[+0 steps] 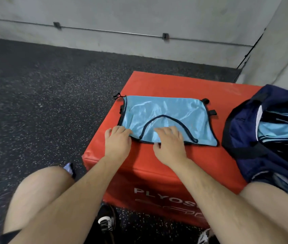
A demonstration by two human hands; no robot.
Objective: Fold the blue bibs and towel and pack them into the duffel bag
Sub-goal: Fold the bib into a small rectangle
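A light blue bib (166, 111) with dark trim lies flat on top of the red plyo box (157, 166), its neck opening toward me. My left hand (117, 143) rests on the bib's near left corner, fingers bent over the edge. My right hand (170, 147) lies flat on the near edge, over the neck opening. A navy duffel bag (245, 134) stands open at the right of the box, with light blue fabric (280, 131) showing inside it.
The box stands on dark speckled rubber flooring (43, 103), near a grey concrete wall (139, 18) and a corner at the right. My bare knees and my shoes are at the bottom of the view, close to the box's front.
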